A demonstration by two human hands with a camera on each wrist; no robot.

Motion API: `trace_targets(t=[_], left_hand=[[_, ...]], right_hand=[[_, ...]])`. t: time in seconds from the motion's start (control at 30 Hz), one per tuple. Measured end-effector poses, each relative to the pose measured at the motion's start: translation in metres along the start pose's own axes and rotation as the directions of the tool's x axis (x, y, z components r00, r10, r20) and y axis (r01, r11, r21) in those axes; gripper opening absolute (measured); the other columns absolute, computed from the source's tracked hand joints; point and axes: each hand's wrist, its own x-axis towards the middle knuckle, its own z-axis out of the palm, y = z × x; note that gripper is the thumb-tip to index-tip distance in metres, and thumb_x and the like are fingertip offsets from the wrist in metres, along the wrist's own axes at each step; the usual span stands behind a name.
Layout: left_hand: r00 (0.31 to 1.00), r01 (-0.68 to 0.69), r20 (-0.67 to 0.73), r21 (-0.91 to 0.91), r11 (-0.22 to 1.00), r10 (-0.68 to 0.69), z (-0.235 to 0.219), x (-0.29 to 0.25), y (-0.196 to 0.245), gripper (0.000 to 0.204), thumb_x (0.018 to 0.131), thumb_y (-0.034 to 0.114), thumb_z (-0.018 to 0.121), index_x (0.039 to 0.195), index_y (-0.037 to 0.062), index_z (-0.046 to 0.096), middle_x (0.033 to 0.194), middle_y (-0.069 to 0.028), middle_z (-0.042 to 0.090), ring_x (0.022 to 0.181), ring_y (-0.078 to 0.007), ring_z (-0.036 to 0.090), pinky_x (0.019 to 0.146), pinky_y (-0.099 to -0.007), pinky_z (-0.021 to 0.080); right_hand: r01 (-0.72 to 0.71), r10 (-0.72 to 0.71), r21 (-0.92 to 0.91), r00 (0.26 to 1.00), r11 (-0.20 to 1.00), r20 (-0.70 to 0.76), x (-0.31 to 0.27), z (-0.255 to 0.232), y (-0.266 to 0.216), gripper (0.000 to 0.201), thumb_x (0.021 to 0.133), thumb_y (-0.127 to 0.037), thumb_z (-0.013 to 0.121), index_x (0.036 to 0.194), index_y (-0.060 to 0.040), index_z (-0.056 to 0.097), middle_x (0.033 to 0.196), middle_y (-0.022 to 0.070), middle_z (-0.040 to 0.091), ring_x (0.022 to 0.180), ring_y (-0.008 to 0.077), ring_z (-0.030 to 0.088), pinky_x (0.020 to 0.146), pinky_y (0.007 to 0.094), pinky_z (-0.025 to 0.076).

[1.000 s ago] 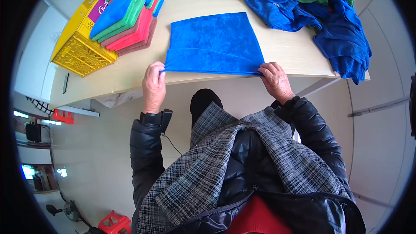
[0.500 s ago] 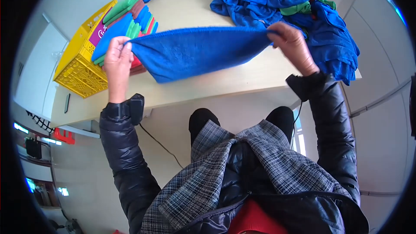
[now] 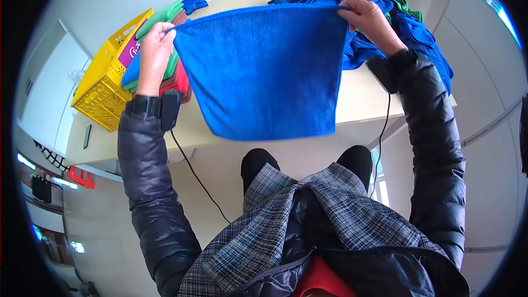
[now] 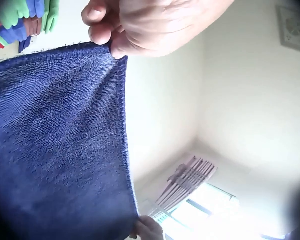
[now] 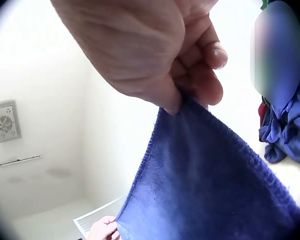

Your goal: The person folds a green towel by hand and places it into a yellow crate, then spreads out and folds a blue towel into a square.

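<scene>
A blue microfibre cloth (image 3: 264, 71) is stretched between both hands in the head view, its lower edge hanging past the table's front edge. My left hand (image 3: 155, 52) pinches one upper corner between thumb and fingers. The opposite upper corner is pinched by my right hand (image 3: 374, 22). Close up in the left wrist view, the left hand (image 4: 160, 25) grips the stitched corner of the cloth (image 4: 65, 135). In the right wrist view, thumb and fingers of the right hand (image 5: 150, 55) hold the other corner, and the cloth (image 5: 205, 175) spreads below.
On the table (image 3: 363, 99), a yellow crate (image 3: 102, 96) stands at the left beside stacked folded cloths (image 3: 179, 82), partly hidden. A heap of loose blue, green and red cloths (image 3: 421, 44) lies at the right. Cables (image 3: 198, 179) run down from the wrist cameras.
Both hands have lifted the blue cloth off the table and spread apart, moving up and away from my body. The cloth was lying flat before; now it hangs open from its upper edge.
</scene>
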Motion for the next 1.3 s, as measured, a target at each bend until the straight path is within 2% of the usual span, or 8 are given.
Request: trace_targets(t=[0.23,0.4,0.47,0.53,0.8,1.1,1.2,1.3], left_hand=[[0.949,-0.264,-0.15,0.102,0.959,0.277,0.013,0.003,0.009,0.007,0.098,0.007,0.059,0.104,0.0028,0.061,0.078,0.0012,0.057,0.065,-0.0055,0.051,0.06,-0.0226,0.044],[0.999,-0.031,-0.013,0.202,0.979,0.034,0.038,-0.09,-0.071,0.006,0.096,0.004,0.058,0.102,0.0044,0.06,0.079,-0.0038,0.059,0.071,-0.0132,0.06,0.066,-0.029,0.048],[0.958,-0.287,0.097,0.296,0.911,0.271,0.056,-0.132,-0.118,0.008,0.094,0.001,0.057,0.101,0.0037,0.059,0.086,-0.0093,0.061,0.081,-0.024,0.064,0.075,-0.0344,0.051],[0.987,-0.035,0.158,0.329,0.944,-0.018,0.067,-0.175,-0.14,0.009,0.091,-0.001,0.058,0.1,0.0022,0.057,0.095,-0.0135,0.062,0.091,-0.0316,0.063,0.083,-0.0372,0.051],[0.985,-0.038,0.172,0.29,0.956,-0.013,0.066,-0.222,-0.135,0.012,0.09,-0.006,0.058,0.099,0.0011,0.057,0.103,-0.0095,0.062,0.09,-0.0229,0.062,0.082,-0.0318,0.05],[0.877,0.067,0.436,0.306,0.95,-0.202,0.046,-0.207,-0.105,0.009,0.091,-0.001,0.061,0.1,0.0007,0.059,0.105,-0.0096,0.063,0.09,-0.0198,0.064,0.078,-0.0304,0.051],[0.819,0.026,0.534,0.331,0.943,-0.21,0.043,-0.169,-0.108,0.009,0.093,0.003,0.062,0.102,0.0007,0.06,0.105,-0.0097,0.063,0.089,-0.0203,0.064,0.078,-0.0303,0.052],[0.864,-0.025,0.492,0.26,0.965,-0.11,0.065,-0.125,-0.127,0.017,0.094,0.013,0.064,0.106,0.0014,0.063,0.111,-0.0144,0.065,0.096,-0.0339,0.066,0.087,-0.037,0.053]], right_hand=[[0.29,-0.364,-0.272,0.888,0.918,-0.28,0.004,0.001,0.009,0.01,0.095,-0.01,0.068,0.102,-0.0035,0.067,0.081,0.0041,0.062,0.07,0.0121,0.063,0.064,0.0245,0.052],[0.356,-0.398,-0.262,0.908,0.897,-0.129,-0.076,0.078,0.047,0.013,0.086,-0.003,0.069,0.099,-0.0059,0.067,0.09,0.0116,0.066,0.083,0.0276,0.067,0.071,0.0354,0.053],[0.257,-0.263,-0.236,0.965,0.937,0.008,-0.118,0.12,0.07,0.015,0.083,-0.001,0.068,0.097,-0.005,0.066,0.092,0.0132,0.067,0.086,0.034,0.067,0.076,0.0392,0.055],[0.262,-0.256,-0.198,0.965,0.945,0.057,-0.148,0.15,0.082,0.008,0.084,-0.007,0.065,0.092,-0.0074,0.064,0.09,0.0097,0.064,0.085,0.0317,0.064,0.075,0.0416,0.055],[0.157,-0.124,-0.228,0.98,0.961,0.155,-0.18,0.15,0.075,0.012,0.082,-0.005,0.069,0.094,-0.0035,0.065,0.096,0.0103,0.068,0.095,0.0301,0.066,0.083,0.0391,0.056],[0.117,-0.058,-0.169,0.947,0.979,0.317,-0.17,0.124,0.062,0.011,0.087,-0.013,0.066,0.095,-0.0048,0.064,0.094,0.0111,0.067,0.09,0.0329,0.066,0.079,0.0417,0.055],[-0.094,0.147,-0.13,0.858,0.987,0.492,-0.135,0.104,0.057,0.019,0.091,-0.02,0.064,0.101,-0.0043,0.066,0.099,0.0127,0.069,0.09,0.0354,0.066,0.079,0.0414,0.055],[-0.03,0.081,-0.118,0.885,0.993,0.458,-0.084,0.129,0.085,0.029,0.096,-0.024,0.064,0.117,-0.0046,0.067,0.112,0.0155,0.069,0.097,0.0331,0.067,0.086,0.0402,0.054]])
